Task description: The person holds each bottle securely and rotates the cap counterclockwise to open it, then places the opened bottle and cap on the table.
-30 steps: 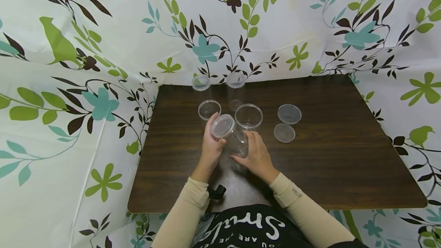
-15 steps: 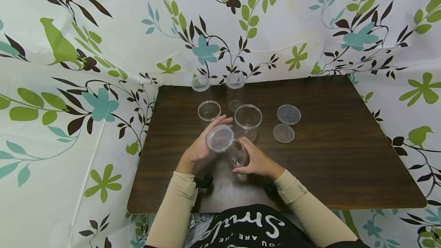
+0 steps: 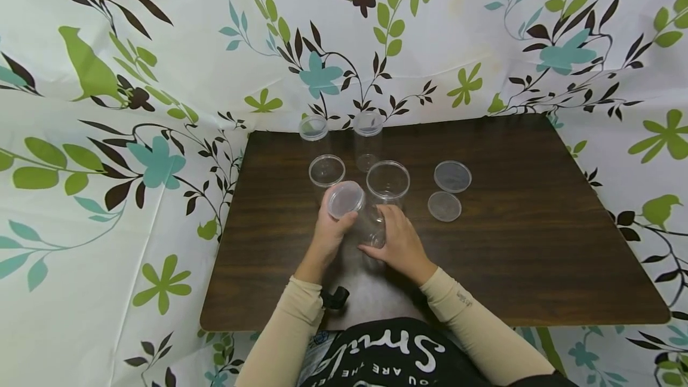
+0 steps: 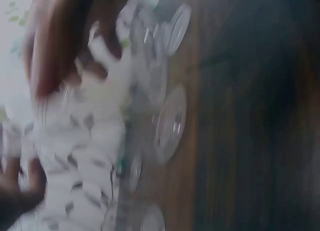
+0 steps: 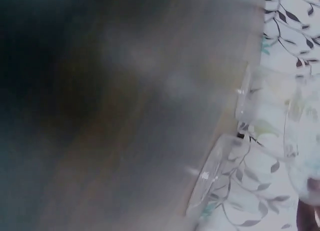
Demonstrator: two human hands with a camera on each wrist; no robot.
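Clear jar [image 3: 369, 224], gripped by the right hand [image 3: 402, 246], is again gripped by the left hand [image 3: 328, 236].

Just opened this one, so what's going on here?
A person's left hand and right hand hold a clear lidded jar tilted above the table, the left at its lidded end, the right lower down. Two open jars stand just beyond, two closed jars at the back, and two loose lids lie to the right.
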